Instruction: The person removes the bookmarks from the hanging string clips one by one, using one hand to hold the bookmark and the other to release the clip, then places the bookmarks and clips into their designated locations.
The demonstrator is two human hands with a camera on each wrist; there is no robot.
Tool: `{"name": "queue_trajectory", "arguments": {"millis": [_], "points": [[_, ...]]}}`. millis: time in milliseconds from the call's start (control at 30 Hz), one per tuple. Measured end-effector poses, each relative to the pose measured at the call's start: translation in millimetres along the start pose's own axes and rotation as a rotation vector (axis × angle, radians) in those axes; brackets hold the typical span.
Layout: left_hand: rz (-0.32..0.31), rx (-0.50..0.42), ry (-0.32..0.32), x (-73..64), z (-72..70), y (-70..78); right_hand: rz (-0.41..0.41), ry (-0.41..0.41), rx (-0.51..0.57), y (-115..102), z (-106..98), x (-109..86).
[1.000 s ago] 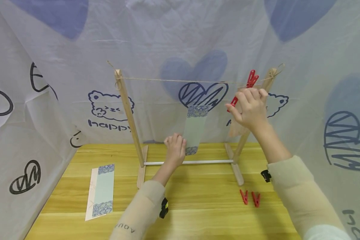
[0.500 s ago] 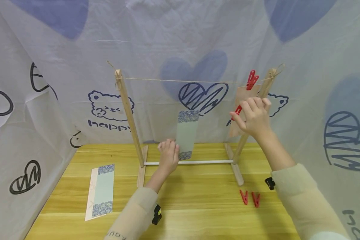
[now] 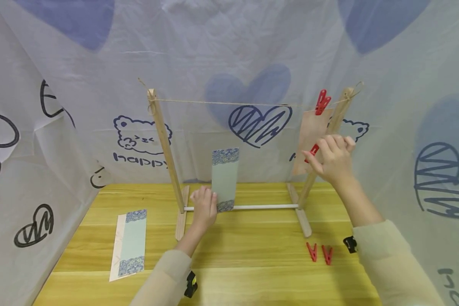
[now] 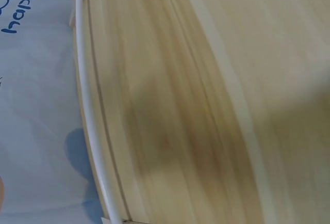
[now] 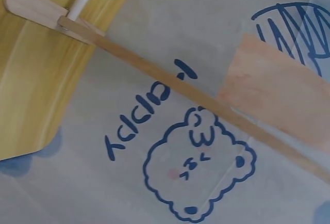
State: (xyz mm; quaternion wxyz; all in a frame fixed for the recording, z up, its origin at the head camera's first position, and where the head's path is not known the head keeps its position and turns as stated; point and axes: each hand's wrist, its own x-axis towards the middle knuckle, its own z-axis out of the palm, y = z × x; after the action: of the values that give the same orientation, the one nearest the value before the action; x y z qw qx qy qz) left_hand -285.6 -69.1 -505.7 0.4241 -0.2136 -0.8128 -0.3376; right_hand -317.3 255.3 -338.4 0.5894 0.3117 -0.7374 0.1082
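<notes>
My left hand [image 3: 205, 208] grips the lower left edge of a pale green paper strip [image 3: 225, 178] with blue lace-like bands at both ends. The strip stands upright in the air, below the string and in front of the rack. A red clothespin [image 3: 312, 152] is pinched in my right hand [image 3: 334, 157], in front of a pinkish paper strip [image 3: 305, 127]. That pinkish strip hangs near the right post from red clothespins [image 3: 322, 103] on the string [image 3: 229, 102]. The right wrist view also has the hanging pinkish strip [image 5: 278, 90], but not the hand.
The wooden rack has a left post [image 3: 162, 144], a right post [image 3: 342, 106] and a white crossbar [image 3: 265, 207]. Two red clothespins [image 3: 327, 255] lie on the table [image 3: 252, 280] at right. Another green strip [image 3: 133, 242] overlaps a pinkish strip [image 3: 116, 250] at left.
My left hand has moved left and down with the green strip, away from the right post. My right hand has come down and slightly right from the string, still holding the clothespin.
</notes>
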Motion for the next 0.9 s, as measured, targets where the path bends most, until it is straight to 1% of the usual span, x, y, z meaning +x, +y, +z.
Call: {"name": "queue_trajectory", "arguments": {"millis": [133,233,367,500,733,900], "points": [[0.003,-0.013,0.015,-6.8,-3.7,-5.4,0.017,-0.03,-0.011,2.0,-4.6,-7.0],[-0.005,-0.02,0.003,-11.4,-7.5,-8.7,0.024,-0.04,-0.014,3.3,-6.6,-12.0],[-0.007,-0.022,0.004,-16.4,-12.3,-12.3,0.032,-0.028,-0.017,5.3,-7.4,-18.8],[-0.014,-0.016,0.012,-22.2,-16.8,-17.2,0.039,-0.04,-0.023,6.3,-10.6,-26.1],[-0.034,0.026,-0.018,-33.5,-27.4,-22.7,0.055,-0.095,-0.03,6.1,-15.6,-42.5],[-0.03,0.025,-0.031,-41.8,-33.7,-24.4,0.08,-0.139,-0.039,5.8,-17.7,-54.9]]}}
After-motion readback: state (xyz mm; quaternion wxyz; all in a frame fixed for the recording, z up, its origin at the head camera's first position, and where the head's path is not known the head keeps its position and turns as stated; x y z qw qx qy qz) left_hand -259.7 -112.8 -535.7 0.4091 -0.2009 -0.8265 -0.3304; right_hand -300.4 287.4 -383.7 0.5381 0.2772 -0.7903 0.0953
